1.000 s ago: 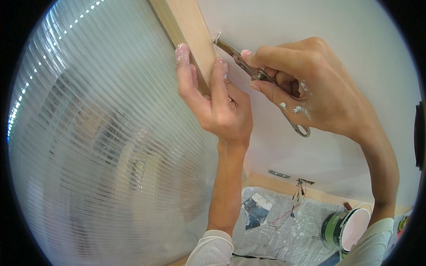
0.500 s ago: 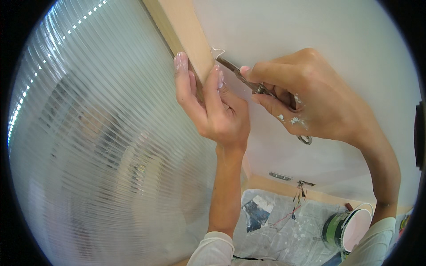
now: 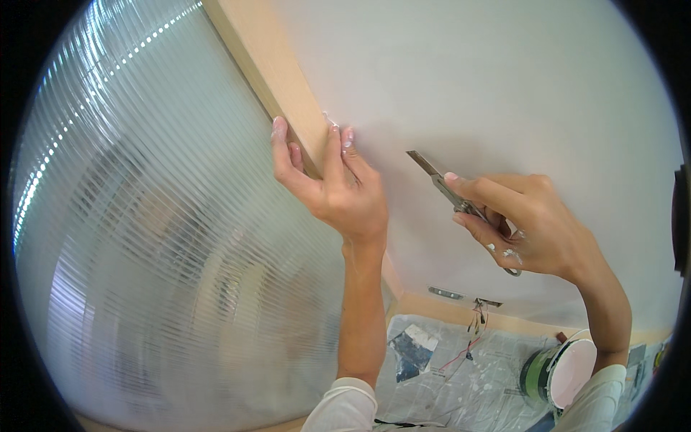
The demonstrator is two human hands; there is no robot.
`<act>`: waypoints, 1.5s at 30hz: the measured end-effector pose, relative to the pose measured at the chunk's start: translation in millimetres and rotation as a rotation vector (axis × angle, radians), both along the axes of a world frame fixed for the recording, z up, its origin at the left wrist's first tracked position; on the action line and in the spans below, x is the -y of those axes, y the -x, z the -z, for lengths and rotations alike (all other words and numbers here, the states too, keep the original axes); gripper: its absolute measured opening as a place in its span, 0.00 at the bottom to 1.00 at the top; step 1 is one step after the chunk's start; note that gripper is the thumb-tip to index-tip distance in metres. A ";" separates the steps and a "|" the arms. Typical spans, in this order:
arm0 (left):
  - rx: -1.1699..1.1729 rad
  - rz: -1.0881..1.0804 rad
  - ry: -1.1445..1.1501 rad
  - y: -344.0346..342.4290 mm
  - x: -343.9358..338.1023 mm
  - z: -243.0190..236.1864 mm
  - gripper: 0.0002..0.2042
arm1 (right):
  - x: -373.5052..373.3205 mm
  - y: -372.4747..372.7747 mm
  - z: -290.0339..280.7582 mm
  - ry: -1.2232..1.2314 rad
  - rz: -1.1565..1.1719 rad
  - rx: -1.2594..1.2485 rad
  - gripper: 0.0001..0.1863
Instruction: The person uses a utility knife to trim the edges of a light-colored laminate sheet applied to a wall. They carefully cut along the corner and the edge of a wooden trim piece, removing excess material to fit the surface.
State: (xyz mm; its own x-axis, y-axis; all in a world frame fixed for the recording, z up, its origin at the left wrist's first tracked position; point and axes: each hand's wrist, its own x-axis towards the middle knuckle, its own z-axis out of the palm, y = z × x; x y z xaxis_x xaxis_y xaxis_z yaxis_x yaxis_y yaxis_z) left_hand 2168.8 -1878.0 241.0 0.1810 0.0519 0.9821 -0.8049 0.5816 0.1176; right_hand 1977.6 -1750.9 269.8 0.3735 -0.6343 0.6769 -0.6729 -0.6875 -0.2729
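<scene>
A pale wooden trim point(image 3: 270, 68) runs down between the ribbed translucent panel and the white wall. My left hand point(image 3: 349, 194) straddles its lower part, some fingers along the panel-side edge. Thumb and index finger, smeared with white, come together at the wall-side edge on a thin white strip point(image 3: 329, 117), which curls up from them. Away to the right, in front of the wall, my right hand point(image 3: 533, 227) holds a metal utility knife point(image 3: 448, 187), its blade pointing up and left, touching nothing. White specks dot this hand too.
The ribbed panel point(image 3: 180, 180) fills the left side. Behind my hands stands the white wall point(image 3: 468, 86). Below, a plastic sheet point(image 3: 453, 389) bears a paint bucket point(image 3: 572, 374) on the right. Red and dark wires point(image 3: 475, 331) hang from a slot low in the wall.
My right hand has drawn the knife down and right, away from the trim and white strip. My left hand remains at the trim, slightly lower and farther left in view.
</scene>
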 end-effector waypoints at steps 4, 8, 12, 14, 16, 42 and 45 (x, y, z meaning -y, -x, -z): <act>-0.059 -0.011 -0.027 3.7 1.1 -1.3 0.04 | -6.6 6.1 -0.4 0.043 -0.008 0.016 0.23; -0.081 -0.042 -0.013 7.9 1.8 -5.6 0.02 | -16.1 12.3 -0.5 0.054 0.016 0.024 0.23; -0.034 -0.078 -0.043 9.8 -2.7 -7.5 0.02 | -26.2 19.2 -0.2 0.085 0.037 0.030 0.26; -0.018 -0.064 -0.084 8.6 -7.6 -5.7 0.02 | -30.7 20.0 -0.3 0.087 0.044 0.023 0.26; -0.007 -0.033 -0.122 6.5 -13.5 -1.4 0.02 | -34.5 17.8 -0.7 0.094 0.037 0.030 0.27; -0.002 0.197 -0.408 -21.2 -63.1 141.7 0.19 | 63.1 -52.9 12.4 0.330 -0.004 0.079 0.25; 0.021 0.159 -0.436 -21.3 -65.1 153.0 0.16 | 63.8 -56.0 11.2 0.359 0.017 0.063 0.26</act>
State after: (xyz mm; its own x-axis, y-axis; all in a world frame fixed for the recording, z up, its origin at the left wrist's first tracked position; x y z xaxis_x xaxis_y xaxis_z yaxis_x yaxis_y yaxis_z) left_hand 2190.1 -1812.9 87.9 0.1334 -0.3931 0.9098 -0.7145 0.5980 0.3632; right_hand 2033.6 -1814.8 258.6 0.3158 -0.3577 0.8788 -0.6747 -0.7359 -0.0571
